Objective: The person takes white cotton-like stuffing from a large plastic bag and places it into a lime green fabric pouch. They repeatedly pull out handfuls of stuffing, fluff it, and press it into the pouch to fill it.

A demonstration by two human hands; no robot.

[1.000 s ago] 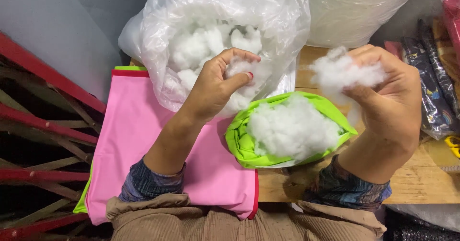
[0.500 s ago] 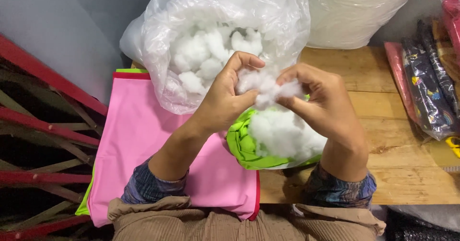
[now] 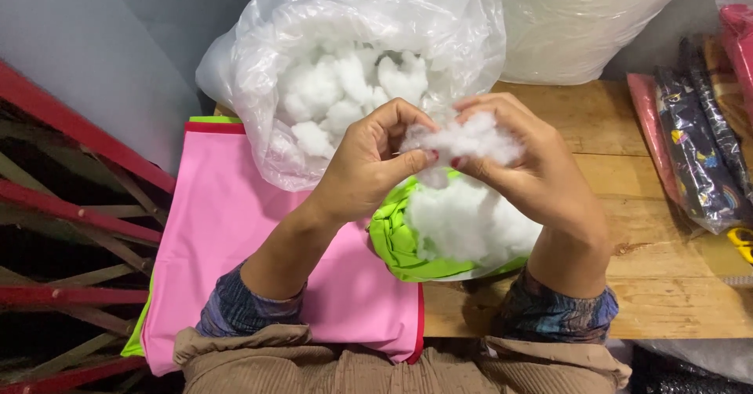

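Item: tuft of white fluffy fibre stuffing (image 3: pixel 463 141), held in the air directly above the bright green fabric cover (image 3: pixel 400 241), which lies rolled open on the pale wooden surface (image 3: pixel 627 206) and is already heaped with the same white filling. Left hand (image 3: pixel 365 167): fingers pinched on the tuft's left end. Right hand (image 3: pixel 533 167): fingers clenched over its right end; both hands meet above the cover, tuft stretched between them. Step in hand, as judged: teasing the clump apart to loosen it before it goes into the cover. Next move would call for a gentle outward pull, then a short drop straight down into the open mouth, without spilling over the rolled rim. Behind the cover: clear plastic bag (image 3: pixel 314 65) of loose white stuffing, mouth open. Left of the cover: flat pink fabric sheet (image 3: pixel 227 229) with red edging. Right of the cover, well apart: dark patterned packets in clear wrap (image 3: pixel 698 151).
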